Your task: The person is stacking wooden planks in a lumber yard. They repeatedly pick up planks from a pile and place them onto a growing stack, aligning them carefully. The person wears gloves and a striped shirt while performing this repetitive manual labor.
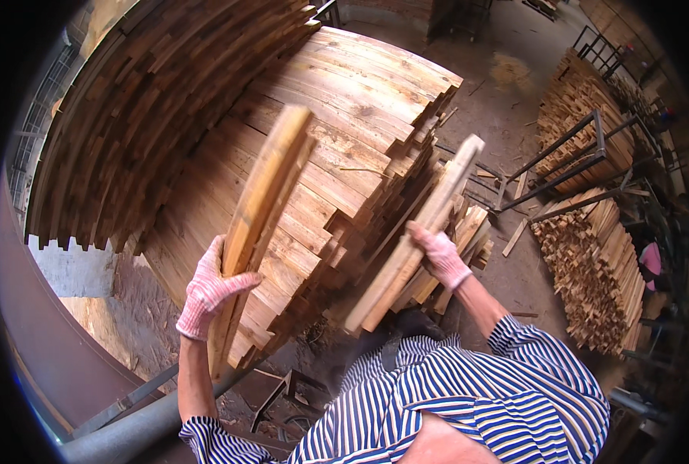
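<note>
You have two grips in view, both in pink-and-white gloves. Your left grip [214, 292] is clamped on a bundle of planks [263, 197], at least two by the visible edges; they stand tilted, their far ends over the wide stack of boards [352, 116]. Your right grip [441, 255] is clamped around a second bundle, the paler planks [395, 271], seemingly two, slanting above one loose pile of offcuts [468, 232]. That makes two bundles, one per grip, well apart. One taller stack [167, 100] rises beside the wide one on the left; its boards are too many to count. Farther off on the right are two more wood stacks, one upper [573, 108] and one lower [584, 267], with dark metal framing [573, 158] near them.
</note>
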The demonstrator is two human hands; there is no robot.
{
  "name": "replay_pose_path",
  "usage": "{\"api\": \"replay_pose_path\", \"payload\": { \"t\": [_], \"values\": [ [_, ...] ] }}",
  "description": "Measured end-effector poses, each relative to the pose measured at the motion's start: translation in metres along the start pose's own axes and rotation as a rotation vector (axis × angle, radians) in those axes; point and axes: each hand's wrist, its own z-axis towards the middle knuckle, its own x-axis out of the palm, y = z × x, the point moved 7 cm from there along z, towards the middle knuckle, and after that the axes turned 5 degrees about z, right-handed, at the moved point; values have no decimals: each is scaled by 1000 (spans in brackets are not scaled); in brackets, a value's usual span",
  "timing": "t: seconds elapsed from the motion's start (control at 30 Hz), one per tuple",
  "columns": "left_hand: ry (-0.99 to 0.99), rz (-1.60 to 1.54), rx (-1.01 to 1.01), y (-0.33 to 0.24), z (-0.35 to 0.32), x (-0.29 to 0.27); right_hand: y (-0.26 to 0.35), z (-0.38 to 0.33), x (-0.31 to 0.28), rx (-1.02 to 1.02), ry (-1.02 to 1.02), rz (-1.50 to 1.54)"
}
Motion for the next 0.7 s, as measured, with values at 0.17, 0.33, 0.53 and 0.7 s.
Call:
{"api": "replay_pose_path", "payload": {
  "t": [0.17, 0.33, 0.53, 0.7],
  "values": [
    [-52, 744, -62, 65, 16, 9, 14, 25, 118, 56, -43, -261],
    [-183, 884, -59, 118, 16, 21, 18, 4, 60, -10, -112, -293],
    [-127, 740, -97, 115, -1, 11, 102, 7, -17, -303, 3, -931],
    [-110, 853, -271, 132, -19, 3, 186, 45, 3, -332, 98, -1607]
  ]
}}
